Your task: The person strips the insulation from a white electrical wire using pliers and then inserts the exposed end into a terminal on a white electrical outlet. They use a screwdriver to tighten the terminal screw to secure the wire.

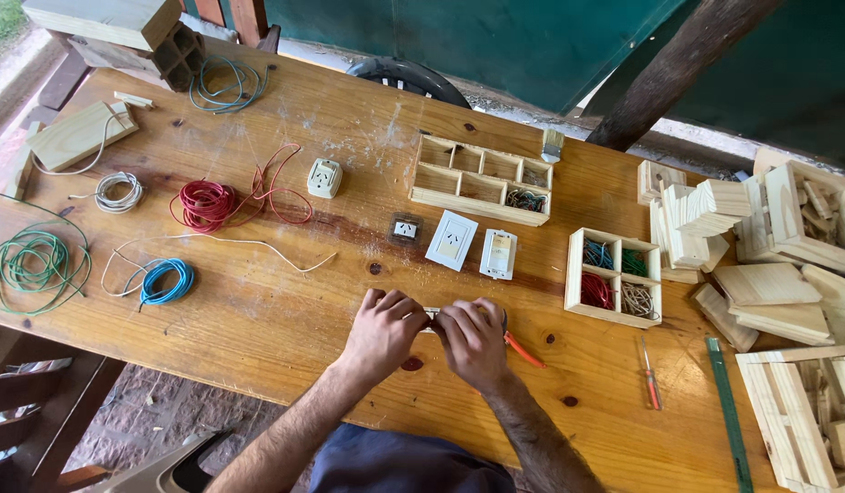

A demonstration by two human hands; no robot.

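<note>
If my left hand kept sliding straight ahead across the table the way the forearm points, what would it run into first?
Probably the small dark socket module. The left hand points up and slightly right, with bare wooden table before it until that module. The white switch plate lies just to the right of that line. Height is hard to judge.

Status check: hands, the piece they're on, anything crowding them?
Left hand and right hand both closed on a small pale part. Orange-handled tool beside right hand. Nothing crowding them.

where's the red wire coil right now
In the head view, the red wire coil lies left on the wooden table, between the white wire coil and white socket.
</note>
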